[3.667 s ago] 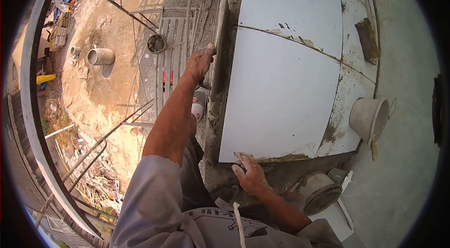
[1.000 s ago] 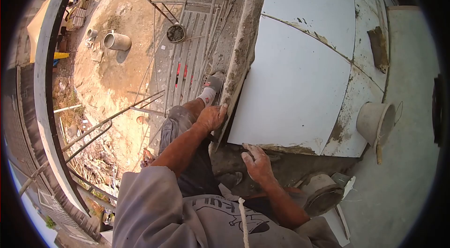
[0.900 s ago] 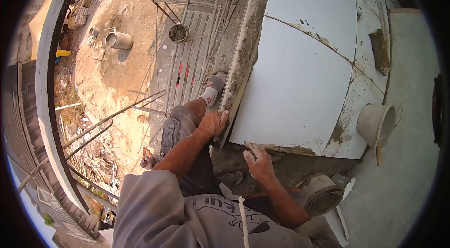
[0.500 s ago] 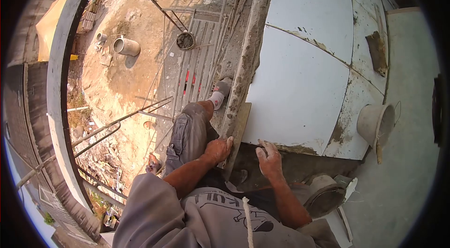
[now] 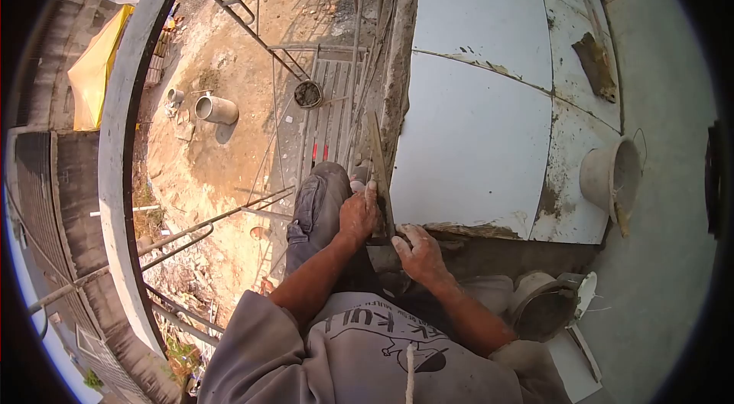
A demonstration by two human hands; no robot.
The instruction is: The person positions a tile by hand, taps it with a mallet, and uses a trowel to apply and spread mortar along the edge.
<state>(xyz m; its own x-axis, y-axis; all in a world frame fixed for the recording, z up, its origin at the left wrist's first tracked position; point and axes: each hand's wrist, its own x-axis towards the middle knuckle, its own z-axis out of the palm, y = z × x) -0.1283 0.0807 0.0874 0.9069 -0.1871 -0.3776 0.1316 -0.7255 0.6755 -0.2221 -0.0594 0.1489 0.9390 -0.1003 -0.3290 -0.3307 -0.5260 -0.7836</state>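
My left hand (image 5: 358, 214) is closed on a long, narrow flat board (image 5: 380, 171), which shows nearly edge-on beside the mortar-covered ledge (image 5: 399, 60). The board's near end reaches the corner of a large white tile (image 5: 474, 152). At that corner is my right hand (image 5: 422, 257), palm down with thumb and forefinger apart; its thumb tip is at the board's near end and its fingers are by the tile's front edge. Grey mortar shows along that edge and in the joints between the tiles.
A bucket (image 5: 600, 175) stands at the right of the tiles, and another container (image 5: 543, 308) is below. A mortar-stained piece (image 5: 595, 68) lies on the far tiles. Left of the ledge are a slatted platform (image 5: 329, 98), a round mortar pail (image 5: 308, 94) and scaffold pipes (image 5: 206, 230).
The board has swung away from the ledge's side and turned edge-on, its near end now close to my right hand. My left knee has come up beside my left hand. The view has shifted.
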